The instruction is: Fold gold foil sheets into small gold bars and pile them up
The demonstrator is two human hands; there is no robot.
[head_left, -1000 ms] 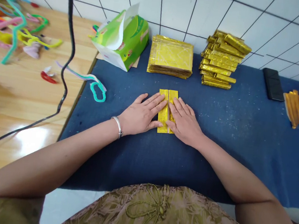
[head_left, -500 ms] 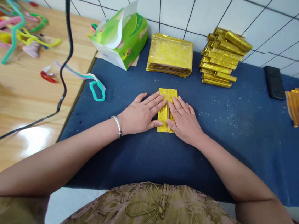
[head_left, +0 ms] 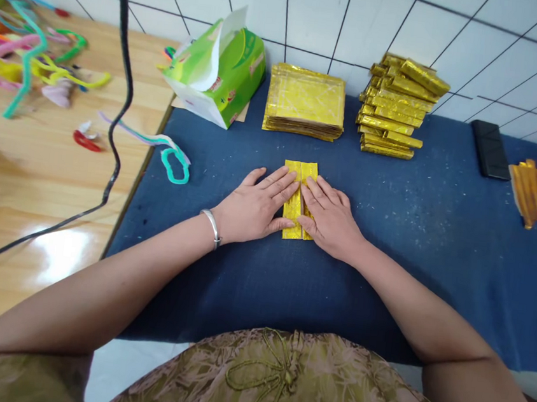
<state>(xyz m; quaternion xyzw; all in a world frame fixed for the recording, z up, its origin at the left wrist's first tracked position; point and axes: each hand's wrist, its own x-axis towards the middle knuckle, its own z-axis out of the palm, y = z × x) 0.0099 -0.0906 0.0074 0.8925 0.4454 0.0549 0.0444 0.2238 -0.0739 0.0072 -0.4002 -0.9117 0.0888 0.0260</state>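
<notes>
A sheet of gold foil paper (head_left: 291, 211) lies on the blue cloth with both side edges folded in toward its middle, where a narrow seam shows. My left hand (head_left: 256, 206) rests flat on the left flap, fingers stretched out, a silver bangle on the wrist. On the right flap lies my right hand (head_left: 330, 217), also flat with its fingers extended. Both thumbs point inward near the lower part of the paper. Parts of the flaps are hidden beneath the fingers.
Behind stand a stack of flat gold paper (head_left: 305, 99), a pile of folded gold strips (head_left: 396, 106) and a green tissue pack (head_left: 241, 73). A black phone (head_left: 489, 149) and orange-gold strips (head_left: 531, 193) lie right. Left are a black cable (head_left: 126, 84) and fuzzy pipe cleaners (head_left: 23, 66).
The gap between the two folded flaps looks narrower at the top. Both hands keep nearly the same place on the paper; the whole view has shifted slightly.
</notes>
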